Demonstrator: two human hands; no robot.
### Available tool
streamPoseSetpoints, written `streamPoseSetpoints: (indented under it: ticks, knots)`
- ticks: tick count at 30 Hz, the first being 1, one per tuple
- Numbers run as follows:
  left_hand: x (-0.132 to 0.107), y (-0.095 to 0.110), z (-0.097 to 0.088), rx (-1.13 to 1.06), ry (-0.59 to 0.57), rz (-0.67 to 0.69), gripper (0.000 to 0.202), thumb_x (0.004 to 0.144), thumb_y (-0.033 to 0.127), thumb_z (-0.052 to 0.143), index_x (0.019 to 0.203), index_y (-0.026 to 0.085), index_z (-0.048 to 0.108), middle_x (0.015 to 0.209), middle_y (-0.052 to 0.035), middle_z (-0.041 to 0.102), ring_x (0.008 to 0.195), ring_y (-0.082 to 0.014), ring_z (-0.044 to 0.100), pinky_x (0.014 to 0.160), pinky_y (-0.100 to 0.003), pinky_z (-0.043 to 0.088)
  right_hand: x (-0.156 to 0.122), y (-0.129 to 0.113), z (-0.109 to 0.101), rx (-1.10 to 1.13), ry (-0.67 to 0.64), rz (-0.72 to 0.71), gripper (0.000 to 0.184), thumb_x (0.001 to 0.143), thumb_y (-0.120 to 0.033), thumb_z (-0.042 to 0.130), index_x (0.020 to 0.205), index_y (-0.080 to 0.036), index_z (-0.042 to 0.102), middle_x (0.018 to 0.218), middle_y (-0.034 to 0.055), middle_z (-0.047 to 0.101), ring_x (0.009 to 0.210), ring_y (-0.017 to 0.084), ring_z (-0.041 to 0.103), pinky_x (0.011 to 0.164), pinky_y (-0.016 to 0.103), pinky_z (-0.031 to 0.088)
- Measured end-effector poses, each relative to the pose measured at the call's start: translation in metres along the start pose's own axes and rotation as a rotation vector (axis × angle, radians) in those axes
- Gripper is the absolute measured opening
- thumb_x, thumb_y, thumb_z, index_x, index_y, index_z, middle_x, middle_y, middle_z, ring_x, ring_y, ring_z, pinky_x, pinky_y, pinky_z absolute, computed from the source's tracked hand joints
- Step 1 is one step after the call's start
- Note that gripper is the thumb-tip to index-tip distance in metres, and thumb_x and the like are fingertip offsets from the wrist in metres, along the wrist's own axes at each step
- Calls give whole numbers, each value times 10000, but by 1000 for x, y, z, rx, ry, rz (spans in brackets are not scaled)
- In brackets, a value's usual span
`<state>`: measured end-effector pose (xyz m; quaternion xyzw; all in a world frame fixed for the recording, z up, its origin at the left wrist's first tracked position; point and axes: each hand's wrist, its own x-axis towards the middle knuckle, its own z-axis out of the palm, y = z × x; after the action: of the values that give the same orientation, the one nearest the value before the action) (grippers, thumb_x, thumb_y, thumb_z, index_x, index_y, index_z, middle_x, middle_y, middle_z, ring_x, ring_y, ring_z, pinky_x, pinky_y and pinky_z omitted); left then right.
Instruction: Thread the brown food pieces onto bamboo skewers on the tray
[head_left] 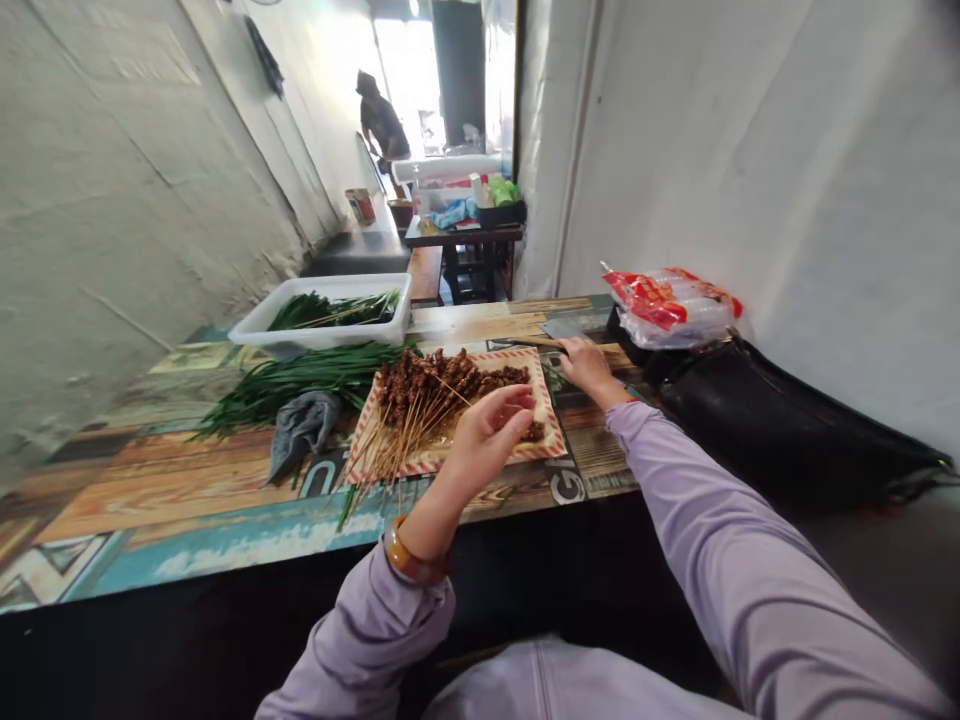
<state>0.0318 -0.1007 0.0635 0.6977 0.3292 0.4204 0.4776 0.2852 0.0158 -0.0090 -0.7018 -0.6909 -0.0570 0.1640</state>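
Observation:
My left hand (491, 432) is above the board, its fingers loosely bent and the thumb apart, with nothing visible in it. Under and beyond it are dark, sauced meat skewers (420, 385), their bare stick ends (390, 455) pointing towards me. They lie on a board with a red-and-white striped edge (553, 410). Right of the board, my right hand (589, 366) rests low at the tabletop, its fingers closed at the end of a knife (531, 342). That knife is narrow and partly hidden by the fingers.
Green chives (300, 385) and a grey cloth (302, 428) lie left. Behind them stands a white tub (322, 310) with greens. At right are a red-and-clear plastic package (671, 305) and a black bag (765, 420). A person (384, 125) stands far back by a cluttered table (465, 235).

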Motion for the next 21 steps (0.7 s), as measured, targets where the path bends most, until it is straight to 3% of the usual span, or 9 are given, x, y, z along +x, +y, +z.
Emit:
streamPoseSetpoints:
  ticks: [4, 6, 9, 12, 16, 19, 21]
  knots:
    - [14, -10, -13, 620, -136, 255, 319, 891, 300, 543, 1171, 181, 639, 1135, -123, 674, 1089, -248, 615, 958, -388, 463, 14, 1, 19, -108, -39, -20, 468, 917, -180, 430, 1379, -138, 491, 1285, 160, 593, 1142, 266, 515, 955, 372, 364]
    - [23, -16, -24, 863, -189, 244, 311, 901, 273, 520, 1170, 172, 640, 1156, -128, 675, 1093, -261, 623, 962, -408, 453, 16, -1, 21, -144, -53, -17, 460, 913, -164, 425, 1365, -132, 506, 1232, 168, 615, 1104, 264, 526, 938, 381, 365]
    - [30, -23, -43, 1099, -251, 173, 341, 928, 345, 487, 1183, 169, 631, 1117, -145, 697, 1070, -284, 645, 975, -466, 424, 15, -4, 18, -187, -55, 6, 347, 918, -173, 415, 1178, -134, 642, 1127, 193, 634, 1050, 279, 537, 895, 404, 370]
    - [25, -29, -62, 1183, -319, 140, 344, 946, 398, 450, 1079, 160, 661, 987, -151, 725, 997, -284, 677, 991, -509, 387, 10, -5, 6, -220, -50, 30, 303, 931, -190, 399, 1005, -126, 687, 1094, 204, 629, 1056, 285, 538, 865, 393, 370]
    - [8, -41, -91, 1198, -265, 144, 333, 939, 415, 462, 931, 156, 672, 846, -140, 723, 883, -274, 696, 1003, -518, 355, 8, -11, -23, -240, -13, 63, 335, 973, -223, 331, 1089, -111, 625, 1112, 215, 626, 1009, 280, 584, 813, 372, 388]
    - [-2, -49, -113, 1205, -213, 130, 305, 930, 398, 480, 885, 159, 665, 810, -130, 720, 837, -261, 695, 999, -500, 365, 8, -28, -45, -198, 11, 62, 313, 986, -301, 366, 1139, -136, 584, 1015, 165, 669, 894, 249, 628, 739, 330, 410]
    - [-5, -49, -124, 1183, -220, 109, 247, 914, 363, 514, 917, 173, 672, 852, -116, 730, 866, -250, 693, 999, -472, 379, 1, -47, -54, -53, 18, 59, 291, 982, -347, 399, 1094, -159, 591, 907, 110, 680, 773, 203, 632, 664, 289, 419]
